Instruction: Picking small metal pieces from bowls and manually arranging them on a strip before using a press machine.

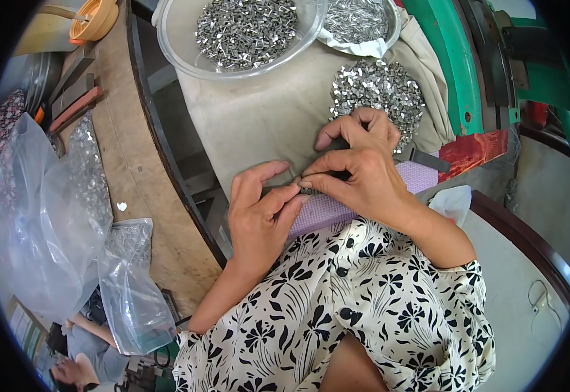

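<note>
My left hand [259,209] and my right hand [370,173] come together just above my lap. Their thumbs and forefingers pinch at a short, dark, ridged metal piece [308,191], mostly covered by the fingertips. Its exact kind is too small to make out. Under the hands runs a purple textured pad [337,208]. Just beyond my right hand, a heap of small shiny metal pieces [376,88] lies on a beige cloth [239,108]. A flat grey metal bar [429,160] rests to the right of that hand.
Behind the cloth stand a clear tub [174,55] of small metal parts and a bowl [395,29] of thin metal pins. A green machine frame [455,65] borders the right. On the left, a wooden table [125,117] carries plastic bags [138,307]. Another person [92,359] is at lower left.
</note>
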